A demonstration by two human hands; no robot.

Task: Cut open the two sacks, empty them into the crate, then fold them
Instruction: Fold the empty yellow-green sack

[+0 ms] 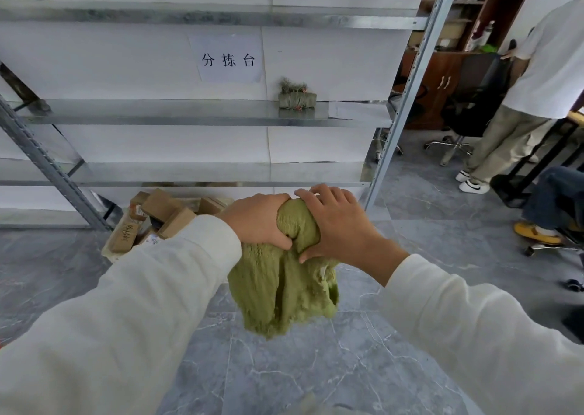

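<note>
Your left grip (256, 222) and right grip (339, 229) both clamp the sack (284, 291), side by side; it hangs below them, crate (110, 254) beyond the left.

long cream-white sleeves (142, 304) on both arms, soft fabric, bare hands

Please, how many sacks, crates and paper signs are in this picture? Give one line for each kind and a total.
Sacks: 2, the held sack in the left hand and right hand, and the folded sack on the shelf.
Crates: 1, the crate on the floor.
Signs: 1, the sign on the wall.
Total: 4.
</note>
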